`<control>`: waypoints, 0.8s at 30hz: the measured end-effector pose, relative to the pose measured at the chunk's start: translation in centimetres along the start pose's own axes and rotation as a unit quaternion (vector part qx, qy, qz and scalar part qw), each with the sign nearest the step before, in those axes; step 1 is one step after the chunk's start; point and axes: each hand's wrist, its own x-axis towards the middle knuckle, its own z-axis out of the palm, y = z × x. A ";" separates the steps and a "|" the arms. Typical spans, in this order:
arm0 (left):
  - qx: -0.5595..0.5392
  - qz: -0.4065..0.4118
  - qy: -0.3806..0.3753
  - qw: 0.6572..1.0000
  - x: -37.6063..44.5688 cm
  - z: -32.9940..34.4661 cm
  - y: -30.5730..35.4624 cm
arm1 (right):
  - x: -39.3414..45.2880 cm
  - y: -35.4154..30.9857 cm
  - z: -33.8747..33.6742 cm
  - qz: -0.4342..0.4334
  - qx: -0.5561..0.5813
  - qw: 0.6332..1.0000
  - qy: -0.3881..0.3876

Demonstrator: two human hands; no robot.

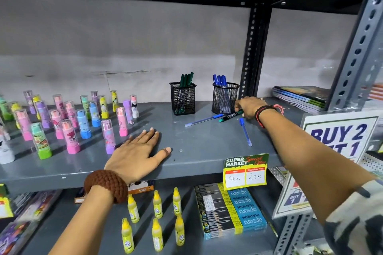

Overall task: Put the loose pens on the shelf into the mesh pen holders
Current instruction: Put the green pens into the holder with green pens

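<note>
Two black mesh holders stand at the back of the grey shelf (196,157): a square one (183,100) with green pens and a round one (225,98) with blue pens. Three loose pens lie in front of the round holder: a blue pen (204,120), a green pen (230,116) and another blue pen (245,132) pointing toward me. My right hand (247,107) reaches in beside the round holder, its fingers closed around the far end of the green pen, which still rests on the shelf. My left hand (137,154) lies flat, palm down, on the shelf's front edge.
Many colourful capped tubes (70,122) stand on the shelf's left half. Notebooks (300,97) are stacked at the right behind the upright post (352,58). A price tag (245,172) hangs off the front edge. Yellow glue bottles (155,213) and pencil boxes (232,209) sit below.
</note>
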 end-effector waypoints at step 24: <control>-0.010 0.006 0.008 1.000 0.1 0.2 -0.2 | -2.4 -1.7 -7.2 -0.075 0.088 0.992 0.046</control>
